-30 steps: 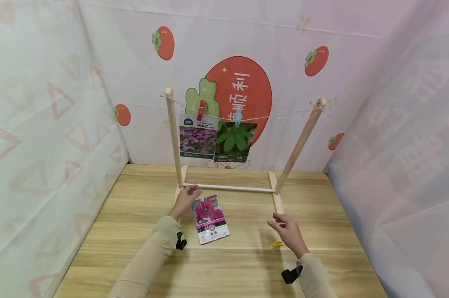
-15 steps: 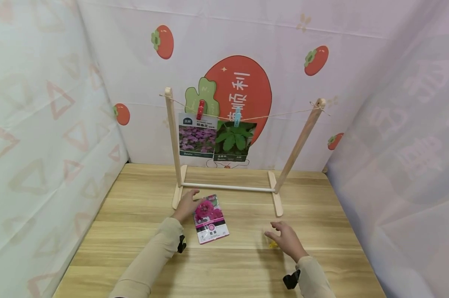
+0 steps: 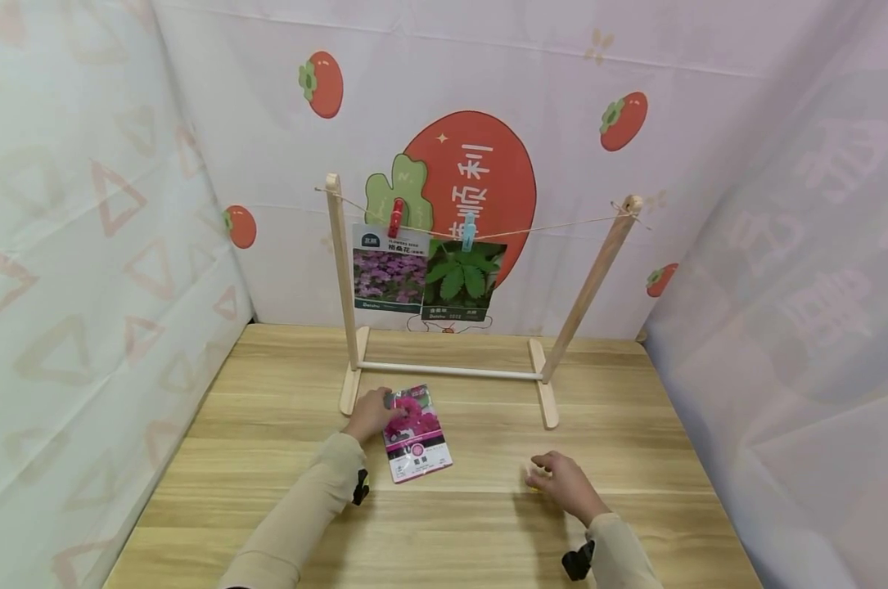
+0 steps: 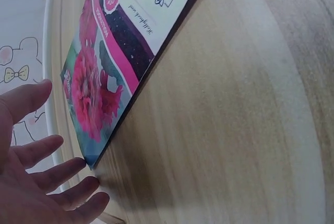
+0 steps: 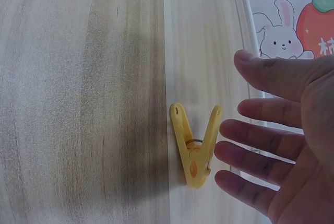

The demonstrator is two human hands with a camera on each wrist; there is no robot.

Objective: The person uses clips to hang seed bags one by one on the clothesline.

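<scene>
A seed packet with pink flowers (image 3: 419, 442) lies flat on the wooden table. My left hand (image 3: 370, 413) is at its upper left corner, fingers spread and thumb apart; in the left wrist view the fingertips (image 4: 91, 182) are by the packet's edge, and contact is unclear. A yellow clothespin (image 5: 195, 153) lies on the table beside my right hand (image 5: 282, 145), whose fingers are extended and hold nothing. In the head view the right hand (image 3: 567, 487) mostly hides that clothespin.
Behind the packet stands a wooden frame (image 3: 591, 282) with a string (image 3: 561, 227). A red clothespin (image 3: 395, 218) and a light blue clothespin (image 3: 469, 232) hold a purple-flower packet (image 3: 389, 278) and a green-leaf packet (image 3: 462, 278) on it. Printed cloth (image 3: 547, 49) encloses the table.
My left hand has moved down from beside the frame's left foot to the packet's corner. My right hand has lowered over the yellow clothespin, covering most of it.
</scene>
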